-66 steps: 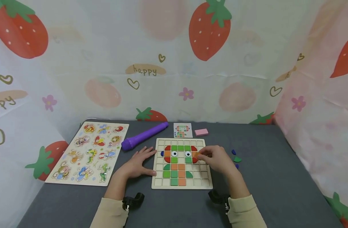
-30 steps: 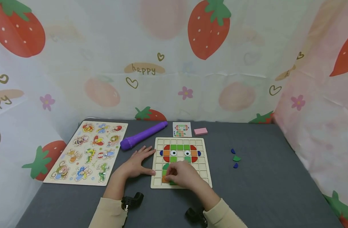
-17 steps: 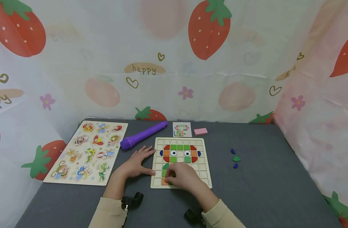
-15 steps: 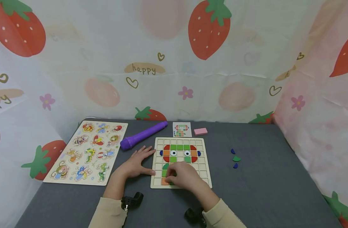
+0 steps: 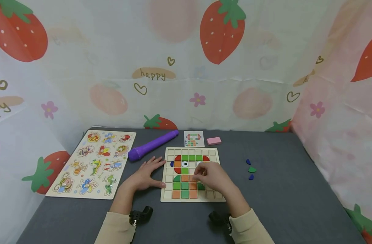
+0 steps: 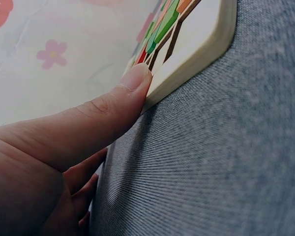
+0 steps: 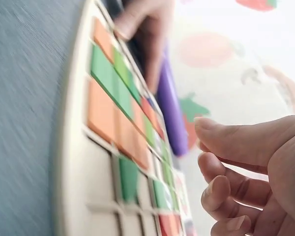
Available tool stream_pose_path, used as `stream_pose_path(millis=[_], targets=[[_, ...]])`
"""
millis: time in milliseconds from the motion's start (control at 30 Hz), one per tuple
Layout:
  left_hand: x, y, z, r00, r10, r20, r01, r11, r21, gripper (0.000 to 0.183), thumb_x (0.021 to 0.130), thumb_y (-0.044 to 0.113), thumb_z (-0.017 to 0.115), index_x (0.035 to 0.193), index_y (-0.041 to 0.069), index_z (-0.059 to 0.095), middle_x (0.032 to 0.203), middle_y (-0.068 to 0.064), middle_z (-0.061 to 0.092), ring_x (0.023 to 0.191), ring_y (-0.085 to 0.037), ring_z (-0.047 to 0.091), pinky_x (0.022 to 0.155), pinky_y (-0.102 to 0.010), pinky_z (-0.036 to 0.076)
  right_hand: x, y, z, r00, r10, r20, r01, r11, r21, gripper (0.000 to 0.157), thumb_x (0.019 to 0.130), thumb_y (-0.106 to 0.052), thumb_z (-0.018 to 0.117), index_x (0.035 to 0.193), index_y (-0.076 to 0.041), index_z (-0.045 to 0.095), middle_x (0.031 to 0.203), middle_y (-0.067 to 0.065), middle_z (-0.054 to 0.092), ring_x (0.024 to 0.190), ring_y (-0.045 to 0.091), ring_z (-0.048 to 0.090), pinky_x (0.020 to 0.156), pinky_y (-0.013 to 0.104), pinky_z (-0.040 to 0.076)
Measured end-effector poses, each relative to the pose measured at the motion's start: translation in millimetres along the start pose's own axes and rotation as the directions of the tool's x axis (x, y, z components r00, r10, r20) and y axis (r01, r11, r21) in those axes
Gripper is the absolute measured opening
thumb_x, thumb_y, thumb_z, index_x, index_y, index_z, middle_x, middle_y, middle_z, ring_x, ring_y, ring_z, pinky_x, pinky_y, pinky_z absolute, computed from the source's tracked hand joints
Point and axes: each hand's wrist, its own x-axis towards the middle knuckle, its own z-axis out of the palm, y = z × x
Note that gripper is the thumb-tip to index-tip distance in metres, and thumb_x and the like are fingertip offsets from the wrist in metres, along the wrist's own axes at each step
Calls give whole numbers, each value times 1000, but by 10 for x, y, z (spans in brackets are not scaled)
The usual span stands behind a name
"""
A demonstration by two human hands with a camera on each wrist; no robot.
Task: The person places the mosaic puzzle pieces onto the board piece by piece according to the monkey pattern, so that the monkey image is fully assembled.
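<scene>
My left hand point(image 5: 146, 174) lies with spread fingers at the left edge of a wooden grid board point(image 5: 193, 200). In the left wrist view, its thumb point(image 6: 115, 105) touches the board's rim point(image 6: 187, 76). Square and rounded tiles in green, orange, red and blue fill part of the grid, with round eye tiles among them. An orange square tile point(image 5: 176, 194) sits in the bottom row. Over the board's right half hovers my right hand point(image 5: 214, 176). Its fingers are loosely bent and hold nothing in the right wrist view. It hides part of the pattern's right side.
Two blue pieces, one farther point(image 5: 248, 162) and one nearer, and a green piece point(image 5: 252, 169) lie right of the board. Behind it are a pattern card point(image 5: 194, 139) and a pink block point(image 5: 214, 140). A purple microphone-shaped stick point(image 5: 153, 145) and an insect picture board point(image 5: 89, 166) lie left.
My right hand has set an orange tile into the bottom row, let it go, then moved right and up across the board. My left hand stays at the board's edge.
</scene>
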Motion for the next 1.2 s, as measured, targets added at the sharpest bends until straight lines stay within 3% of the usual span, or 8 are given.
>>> stream_pose_path(millis=[200,600,867,1000,1200], targets=[[0,-1,7,1000,12,-8,-12,1000,9,96,78,48,84,158,22,37,168,-8,24,157,-35,7,125,-61,6,-44,176,-275,995,74,-68,-70,996,60,5,90,-20,77,88,-17,73,80,-4,66,71,17,56,59,30,48],[-3,-33,14,1000,7,1,-7,1000,4,97,79,50,83,159,21,37,168,-9,24,157,-36,7,125,-61,5,-169,566,-686,966,187,-180,-182,982,45,14,93,-25,75,100,-13,74,91,3,69,79,19,60,65,31,50],[7,-26,5,1000,10,-9,-10,1000,12,97,79,50,83,158,20,37,168,-10,24,157,-37,7,125,-62,6,-295,862,-889,946,214,-243,-218,976,12,20,93,-24,74,107,-9,74,98,8,71,85,22,61,65,32,50],[1,-22,5,1000,11,-13,-11,1000,7,97,79,49,84,158,20,37,168,-10,24,157,-37,7,125,-62,6,-365,996,-966,944,216,-248,-219,976,17,26,94,-24,73,112,-6,73,102,10,71,95,28,65,72,38,54],[-8,-22,7,1000,9,-19,-9,1000,2,96,79,48,83,158,20,37,168,-9,24,157,-37,7,125,-63,6,-455,1175,-1023,922,289,-258,-287,957,46,28,94,-26,73,115,-6,71,107,13,72,106,34,66,80,47,56]])
